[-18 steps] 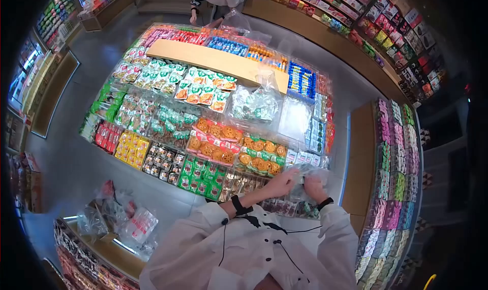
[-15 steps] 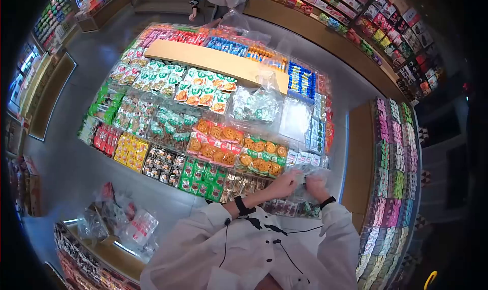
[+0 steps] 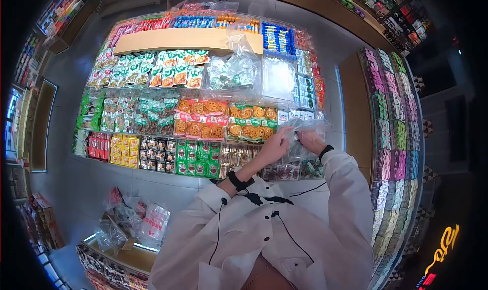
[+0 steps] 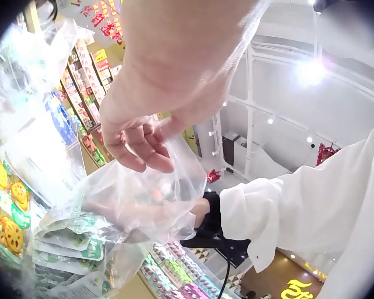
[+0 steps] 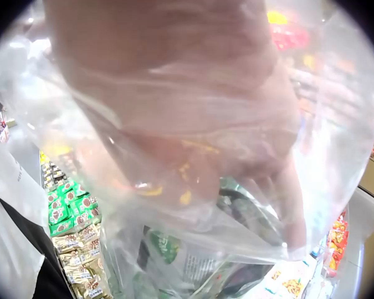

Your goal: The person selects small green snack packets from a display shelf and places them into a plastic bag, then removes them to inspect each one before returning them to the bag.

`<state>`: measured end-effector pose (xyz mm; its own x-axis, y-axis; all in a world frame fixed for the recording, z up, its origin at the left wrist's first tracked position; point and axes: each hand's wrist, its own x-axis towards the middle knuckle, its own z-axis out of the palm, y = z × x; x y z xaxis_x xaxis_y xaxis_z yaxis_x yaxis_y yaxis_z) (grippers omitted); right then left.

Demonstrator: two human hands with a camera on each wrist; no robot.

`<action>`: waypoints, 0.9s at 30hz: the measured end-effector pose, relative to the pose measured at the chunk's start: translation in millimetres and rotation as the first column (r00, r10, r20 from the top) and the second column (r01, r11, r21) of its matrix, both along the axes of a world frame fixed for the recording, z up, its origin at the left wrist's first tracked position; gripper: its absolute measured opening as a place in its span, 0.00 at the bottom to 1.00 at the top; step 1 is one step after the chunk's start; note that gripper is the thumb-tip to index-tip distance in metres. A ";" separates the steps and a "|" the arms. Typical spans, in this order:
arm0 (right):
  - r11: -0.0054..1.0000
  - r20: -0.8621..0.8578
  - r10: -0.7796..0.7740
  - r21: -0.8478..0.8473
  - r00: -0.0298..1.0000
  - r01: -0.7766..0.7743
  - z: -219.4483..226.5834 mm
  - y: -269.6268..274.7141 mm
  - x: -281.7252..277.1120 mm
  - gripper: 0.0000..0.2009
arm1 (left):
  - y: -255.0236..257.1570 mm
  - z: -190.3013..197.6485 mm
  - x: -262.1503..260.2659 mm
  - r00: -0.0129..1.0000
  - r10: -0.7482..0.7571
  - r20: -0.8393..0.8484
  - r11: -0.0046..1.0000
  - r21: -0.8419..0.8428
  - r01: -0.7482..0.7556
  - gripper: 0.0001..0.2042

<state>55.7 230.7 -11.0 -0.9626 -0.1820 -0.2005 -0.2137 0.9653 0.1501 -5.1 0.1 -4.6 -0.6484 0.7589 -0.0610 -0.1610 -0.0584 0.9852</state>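
Observation:
In the head view a clear plastic bag (image 3: pixel 294 150) hangs between my two hands over the near right edge of the snack display. My left hand (image 3: pixel 276 145) pinches the bag's upper edge between thumb and fingers, which the left wrist view shows from below. Inside the bag is my right hand (image 5: pixel 193 124), seen blurred through the plastic with its fingers pointing down. Green-and-clear snack packets (image 4: pixel 75 252) lie in the bag's bottom. One packet (image 5: pixel 246 205) shows between the right fingers; I cannot tell whether they grip it.
Trays of lotus-root snack packs (image 3: pixel 251 122), green packets (image 3: pixel 198 158) and a bright, shiny tray (image 3: pixel 278 79) fill the display. Another open bag of packets (image 3: pixel 231 76) stands on it. Plastic bags (image 3: pixel 155 221) lie on a low counter at left; a candy shelf (image 3: pixel 389 137) runs along the right.
The head view has tilted and shifted, so the display sits higher and squarer in view. My right hand has stayed in the bag, and the left still holds its edge.

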 end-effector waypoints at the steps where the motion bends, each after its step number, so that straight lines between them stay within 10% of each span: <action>1: 0.996 -0.095 0.085 0.002 0.992 -0.085 -0.2 3.7 -1.8 0.09 | 0.1 -0.2 2.9 1.000 -0.015 -0.001 1.000 -0.020 0.015 0.21; 16: 0.955 -0.083 0.187 -0.217 0.979 -0.201 -38.5 40.0 -9.0 0.16 | 61.4 56.4 74.5 0.780 0.622 0.069 0.783 -0.043 -0.621 0.23; 27: 0.874 -0.251 0.210 -0.384 0.945 -0.296 -47.0 46.9 -19.3 0.06 | 73.0 48.1 108.4 0.768 0.622 -0.149 0.763 -0.103 -0.638 0.25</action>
<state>36.4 277.6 -58.0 -0.8836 -0.4488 0.1338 -0.4671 0.8649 -0.1836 103.4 73.1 43.6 -0.9854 0.1649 -0.0419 -0.0380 0.0269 0.9989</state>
